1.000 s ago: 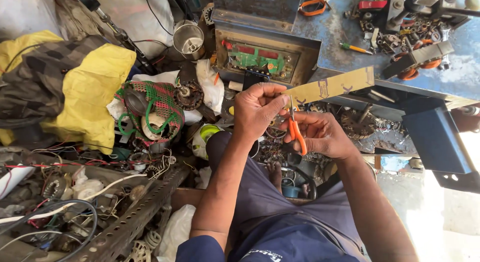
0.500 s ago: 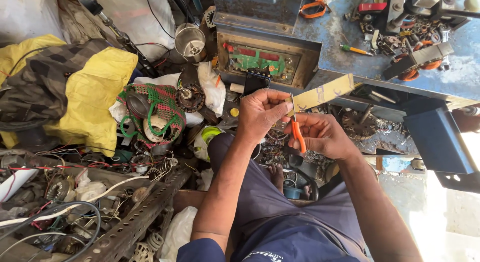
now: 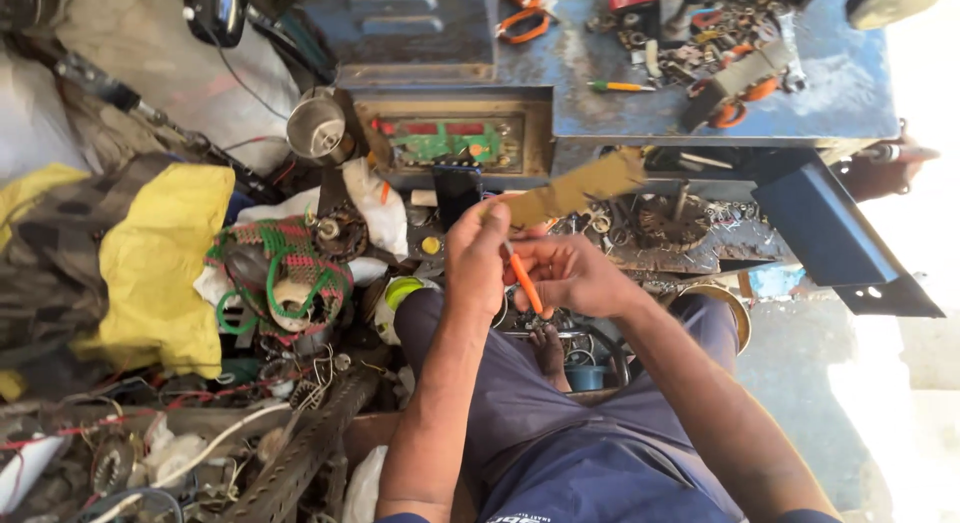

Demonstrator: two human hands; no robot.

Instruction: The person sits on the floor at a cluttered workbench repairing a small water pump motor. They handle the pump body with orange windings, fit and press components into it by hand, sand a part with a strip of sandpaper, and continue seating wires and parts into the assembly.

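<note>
My left hand [image 3: 478, 251] pinches the near end of a flat tan strip [image 3: 585, 186] that sticks up and to the right toward the bench. My right hand [image 3: 575, 275] sits right against it, closed on an orange-handled plier-like tool [image 3: 525, 286]. Only one orange handle shows between the two hands, and the tool's jaws are hidden behind my fingers. Both hands hover above my lap, over a heap of small metal parts.
A blue metal bench [image 3: 700, 103] ahead carries scattered tools, orange-handled pliers [image 3: 525, 13] and a screwdriver [image 3: 620, 86]. An open drawer holds a green circuit board [image 3: 450, 138]. To the left lie a metal cup [image 3: 318, 128], a yellow cloth [image 3: 160, 268] and a green and red wire bundle [image 3: 280, 273].
My hands stay together on the strip and the tool. The orange handles have slipped further in between my hands. The view has shifted a little.
</note>
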